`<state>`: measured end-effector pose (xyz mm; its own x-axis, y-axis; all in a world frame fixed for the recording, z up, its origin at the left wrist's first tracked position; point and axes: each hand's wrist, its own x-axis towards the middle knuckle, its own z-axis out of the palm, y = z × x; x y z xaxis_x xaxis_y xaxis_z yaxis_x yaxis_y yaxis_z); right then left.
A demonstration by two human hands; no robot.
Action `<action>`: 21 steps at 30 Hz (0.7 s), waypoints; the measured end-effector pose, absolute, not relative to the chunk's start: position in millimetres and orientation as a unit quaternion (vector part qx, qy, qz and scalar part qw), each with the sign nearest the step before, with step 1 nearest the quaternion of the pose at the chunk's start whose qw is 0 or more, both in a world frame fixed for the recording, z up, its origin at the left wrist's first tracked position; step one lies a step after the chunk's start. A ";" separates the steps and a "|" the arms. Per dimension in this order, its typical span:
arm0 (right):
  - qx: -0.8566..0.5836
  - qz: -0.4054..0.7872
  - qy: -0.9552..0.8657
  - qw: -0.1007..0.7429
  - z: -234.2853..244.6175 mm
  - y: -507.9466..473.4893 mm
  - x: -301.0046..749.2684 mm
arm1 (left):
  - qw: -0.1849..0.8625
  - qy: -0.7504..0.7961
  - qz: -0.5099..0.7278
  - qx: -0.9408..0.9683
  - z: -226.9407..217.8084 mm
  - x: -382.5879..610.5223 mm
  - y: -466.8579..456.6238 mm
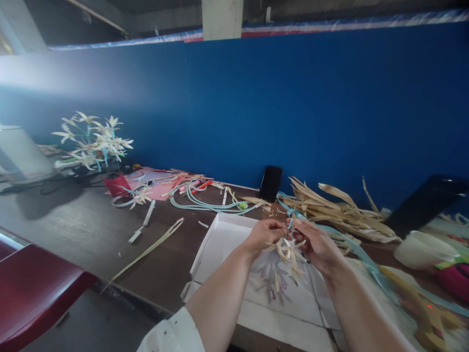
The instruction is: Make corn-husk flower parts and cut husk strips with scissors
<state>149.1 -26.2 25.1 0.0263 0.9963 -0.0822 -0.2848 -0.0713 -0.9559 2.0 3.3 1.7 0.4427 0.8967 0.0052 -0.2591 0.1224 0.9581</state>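
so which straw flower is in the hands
The straw flower over the white tray, pinched between left hand and right hand; the bunch stands far left on the table.

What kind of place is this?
Probably a craft workshop. A heap of dried leaf strips lies by the blue wall, finished straw flowers stand at the far left, and the left hand and right hand pinch a half-made flower.

Head-worn view, forward and down, close over left hand [266, 234], right hand [317, 247] and table [91, 230]
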 end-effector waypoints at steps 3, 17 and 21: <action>-0.459 0.567 -0.403 0.553 25.9 -27.2 148.0 | 0.682 0.306 0.423 0.511 0.2 1.8 3.8; -0.490 0.539 -0.374 0.573 28.5 -28.7 144.8 | 0.673 0.299 0.409 0.539 -4.1 1.7 5.3; -0.475 0.555 -0.366 0.576 29.0 -28.9 146.6 | 0.679 0.302 0.405 0.533 -5.1 1.5 6.4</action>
